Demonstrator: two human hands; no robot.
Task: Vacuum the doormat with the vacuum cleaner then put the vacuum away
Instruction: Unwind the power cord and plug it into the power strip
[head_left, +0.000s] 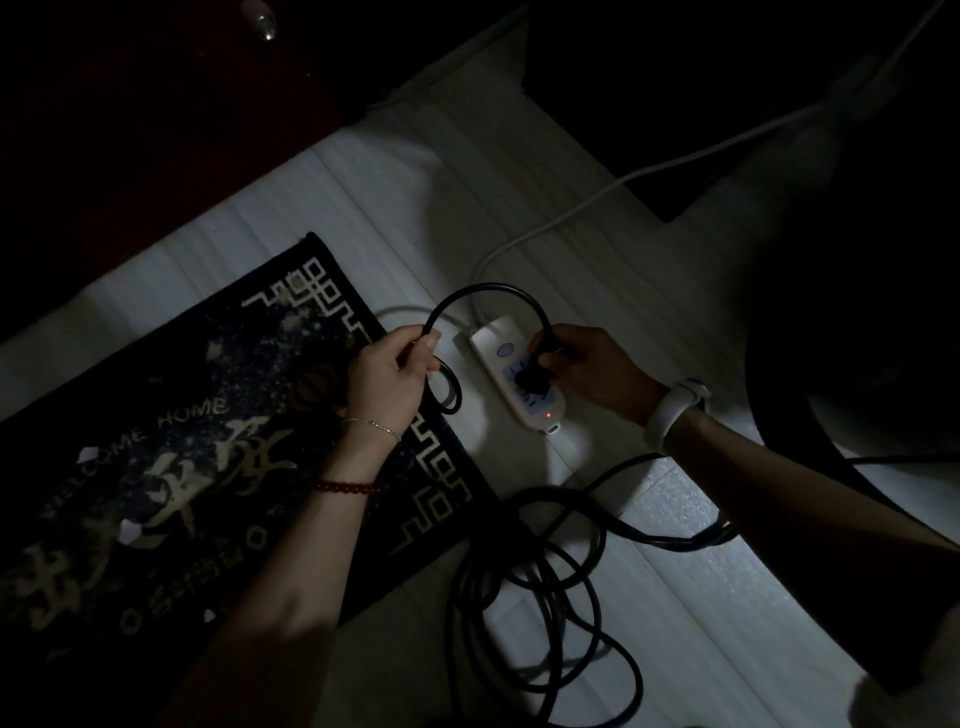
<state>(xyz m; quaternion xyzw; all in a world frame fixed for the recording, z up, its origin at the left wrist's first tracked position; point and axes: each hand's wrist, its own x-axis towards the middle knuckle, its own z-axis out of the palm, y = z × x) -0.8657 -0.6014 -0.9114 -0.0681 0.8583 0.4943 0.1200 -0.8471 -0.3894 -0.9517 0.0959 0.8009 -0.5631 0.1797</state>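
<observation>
The scene is dim. A dark doormat (171, 447) with pale lettering and a key-pattern border lies on the pale floor at the left, speckled with light debris. My right hand (587, 369) grips a black plug (537, 371) that sits at a socket of the white power strip (519, 379), whose red light glows. My left hand (395, 374) holds the black vacuum cord (488, 291), which arches between both hands. More of this cord lies in loose loops (540, 582) on the floor below. The vacuum itself is not clearly visible.
A white cable (623, 182) runs from the power strip up to the right. A dark red door or cabinet (156, 104) fills the top left. A large dark round shape (857, 364) stands at the right, with dark furniture behind it.
</observation>
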